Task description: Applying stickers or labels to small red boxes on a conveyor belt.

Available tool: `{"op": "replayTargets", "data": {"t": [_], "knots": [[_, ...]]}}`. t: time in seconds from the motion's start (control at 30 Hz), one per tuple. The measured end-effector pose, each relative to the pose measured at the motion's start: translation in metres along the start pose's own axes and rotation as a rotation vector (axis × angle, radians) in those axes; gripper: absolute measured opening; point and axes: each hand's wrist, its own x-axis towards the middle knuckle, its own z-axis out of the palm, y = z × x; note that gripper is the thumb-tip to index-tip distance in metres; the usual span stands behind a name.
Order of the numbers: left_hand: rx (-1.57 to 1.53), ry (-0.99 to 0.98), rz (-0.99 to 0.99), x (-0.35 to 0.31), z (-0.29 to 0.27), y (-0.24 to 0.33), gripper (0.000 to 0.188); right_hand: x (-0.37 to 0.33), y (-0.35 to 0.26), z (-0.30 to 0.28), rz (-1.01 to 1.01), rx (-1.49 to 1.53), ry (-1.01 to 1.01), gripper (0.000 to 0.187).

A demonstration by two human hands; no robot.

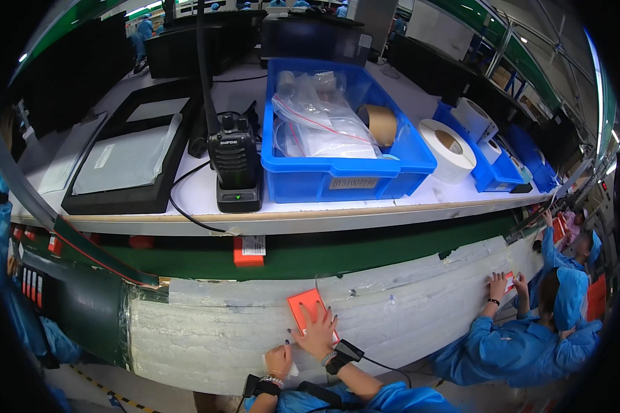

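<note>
An orange-red flat box [302,301] lies on the worn, tape-covered bench. My right hand [317,332] rests on it palm down, fingers spread, covering its lower part. Just left of it, low over the bench's near edge, is my left hand [278,362], its fingers curled closed. A small white piece, like paper or a label [293,370], shows at both sides of that hand; the grip on it is partly hidden. Both wrists wear bracelets and black straps, and a cable runs from the right strap's black module [350,350].
Beyond the bench a green conveyor belt [324,251] carries another orange-red box [249,252]. On the shelf above stand a two-way radio [234,162], a blue bin [351,180] of plastic bags and a label roll [448,153]. At right, a co-worker in blue [517,351] handles a small red box [509,281].
</note>
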Motion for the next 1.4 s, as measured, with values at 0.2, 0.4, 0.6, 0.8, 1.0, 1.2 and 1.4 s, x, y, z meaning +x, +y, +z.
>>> {"op": "replayTargets", "data": {"t": [0.2,0.4,0.6,0.8,1.0,1.2,1.4], "knots": [[0.017,0.174,0.145,0.004,0.003,-0.007,0.036,-0.007,0.073,0.013,0.255,0.063,0.009,0.078],[-0.027,0.160,0.152,0.003,-0.002,-0.010,0.031,0.008,0.191,-0.013,0.551,-0.251,0.149,0.072],[-0.257,0.236,-0.192,-0.006,-0.006,-0.009,0.029,0.126,0.042,0.036,-0.011,0.249,0.084,0.076],[-0.187,0.461,-0.187,-0.003,-0.010,-0.009,0.037,0.218,-0.071,0.065,0.274,0.126,-0.205,0.083],[-0.199,0.559,-0.226,0.002,-0.015,-0.012,0.045,0.210,-0.040,0.062,0.183,0.021,-0.177,0.072],[-0.344,0.482,-0.248,0.012,-0.001,-0.002,0.051,0.076,0.023,0.029,0.019,0.207,0.050,0.086],[-0.673,0.178,-0.391,0.002,0.006,-0.001,0.054,-0.037,0.023,0.001,0.066,0.048,-0.184,0.079]]}}
